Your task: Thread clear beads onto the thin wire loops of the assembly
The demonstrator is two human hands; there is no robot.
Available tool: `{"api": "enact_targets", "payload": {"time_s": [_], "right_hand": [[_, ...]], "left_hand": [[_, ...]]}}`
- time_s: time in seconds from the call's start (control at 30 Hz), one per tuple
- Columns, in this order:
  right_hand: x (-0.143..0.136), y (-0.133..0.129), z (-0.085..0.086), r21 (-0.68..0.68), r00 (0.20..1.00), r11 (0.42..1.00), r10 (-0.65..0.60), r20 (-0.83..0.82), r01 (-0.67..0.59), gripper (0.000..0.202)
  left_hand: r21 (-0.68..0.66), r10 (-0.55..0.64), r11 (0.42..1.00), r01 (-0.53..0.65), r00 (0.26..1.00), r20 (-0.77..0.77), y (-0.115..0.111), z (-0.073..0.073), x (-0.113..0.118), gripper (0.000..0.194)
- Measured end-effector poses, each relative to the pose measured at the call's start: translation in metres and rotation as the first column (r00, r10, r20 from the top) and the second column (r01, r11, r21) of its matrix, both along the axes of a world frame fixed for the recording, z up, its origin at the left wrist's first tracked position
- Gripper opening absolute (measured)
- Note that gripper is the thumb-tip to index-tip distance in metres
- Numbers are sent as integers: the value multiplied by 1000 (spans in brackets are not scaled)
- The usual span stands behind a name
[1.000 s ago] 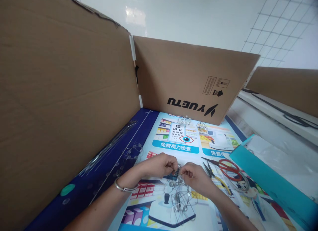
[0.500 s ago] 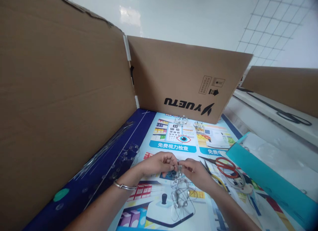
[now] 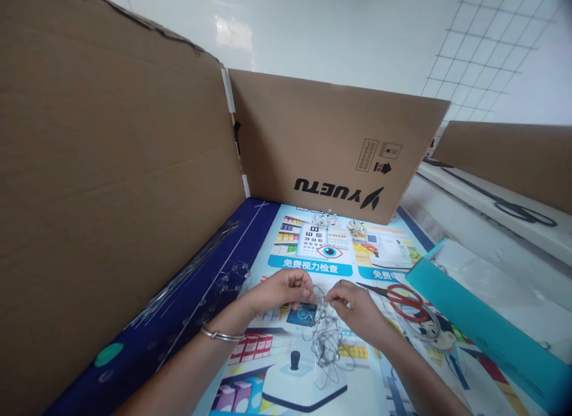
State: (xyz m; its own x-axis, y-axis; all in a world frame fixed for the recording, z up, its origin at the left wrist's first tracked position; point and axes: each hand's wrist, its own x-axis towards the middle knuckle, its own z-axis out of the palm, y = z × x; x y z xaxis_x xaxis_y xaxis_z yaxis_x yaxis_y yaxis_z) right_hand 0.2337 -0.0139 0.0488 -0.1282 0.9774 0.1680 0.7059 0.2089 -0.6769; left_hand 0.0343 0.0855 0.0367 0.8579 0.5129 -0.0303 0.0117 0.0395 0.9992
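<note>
My left hand (image 3: 289, 291), with a silver bangle (image 3: 222, 335) at the wrist, has its fingers closed in a pinch at the upper end of a tangle of beaded wire (image 3: 326, 341). Across a small gap, my right hand (image 3: 355, 309) pinches at the other side of that same upper end. Fine loops and clear beads hang from there toward me over the printed sheet (image 3: 308, 398). The exact strand in each pinch is too thin to make out.
Red-handled scissors (image 3: 407, 303) lie right of my right hand. Loose wires (image 3: 187, 273) and a beaded wire piece (image 3: 235, 277) rest on the left. Two more wire pieces stand near the cardboard wall (image 3: 277, 136). A teal-edged box (image 3: 482, 326) sits at right.
My hands have moved apart, the right one shifting slightly right. A gap shows between the fingertips, and the yellow-handled pliers have gone out of sight by my right arm.
</note>
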Motion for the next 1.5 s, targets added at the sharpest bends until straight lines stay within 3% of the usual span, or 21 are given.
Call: {"api": "enact_targets", "payload": {"time_s": [0.57, 0.8, 0.97, 1.1, 1.3, 1.5], "right_hand": [[1, 0, -4, 302, 993, 953, -45, 112, 9, 21], [-1, 0, -1, 266, 974, 950, -197, 110, 162, 8], [-8, 2, -6, 219, 959, 947, -264, 105, 236, 12], [-13, 5, -12, 171, 964, 958, -248, 90, 231, 7], [-17, 6, -12, 162, 972, 965, -223, 78, 208, 8], [-18, 2, -7, 144, 968, 980, -162, 191, 136, 14]], "left_hand": [[-16, 58, 998, -57, 996, 67, -3, 1, 3, 23], [-11, 91, 996, -91, 994, 59, -3, 2, 4, 23], [-30, 95, 995, -93, 992, 83, -5, -2, 6, 23], [-95, 90, 992, -79, 989, 121, -7, -8, 11, 23], [-61, 78, 996, -72, 991, 113, -8, -10, 14, 25], [-67, 48, 997, -39, 989, 138, -8, -12, 15, 24]]}}
